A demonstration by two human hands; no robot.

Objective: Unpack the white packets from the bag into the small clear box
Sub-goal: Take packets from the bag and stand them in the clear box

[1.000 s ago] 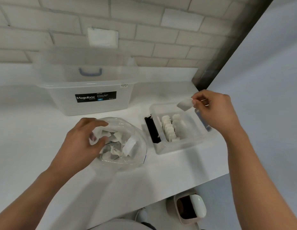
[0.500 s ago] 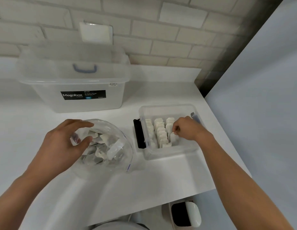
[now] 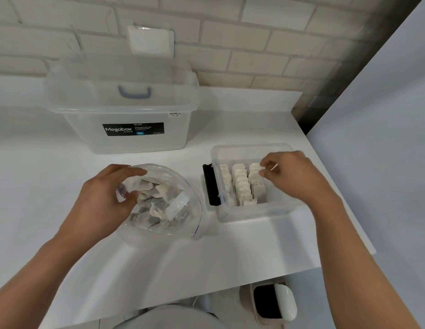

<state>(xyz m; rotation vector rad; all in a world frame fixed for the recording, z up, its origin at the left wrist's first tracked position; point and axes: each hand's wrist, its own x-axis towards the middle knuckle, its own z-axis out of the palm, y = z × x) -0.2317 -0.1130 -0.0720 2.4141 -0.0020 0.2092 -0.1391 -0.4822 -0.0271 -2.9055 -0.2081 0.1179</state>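
Note:
A clear plastic bag [image 3: 173, 210] lies open on the white counter with several white packets [image 3: 156, 205] inside. My left hand [image 3: 104, 200] grips the bag's open rim, thumb inside it. To the right stands the small clear box [image 3: 251, 147]. It holds three rows of upright white packets [image 3: 240, 184]. My right hand [image 3: 294, 179] hovers over the box's right side with its fingers curled. Its fingertips are at the far end of the right row, and a thin white sliver of a packet shows pinched between thumb and finger.
A large clear Megabox bin [image 3: 126, 138] stands at the back against the brick wall. A black lid piece [image 3: 208, 186] sits against the small box's left side. The counter's edge [image 3: 344, 210] runs just right of the box. On the floor below is a small bin [image 3: 273, 302].
One second ago my right hand held a packet above the box. It then lowered it into the right row and now sits higher, at the row's far end. My left hand stays on the bag.

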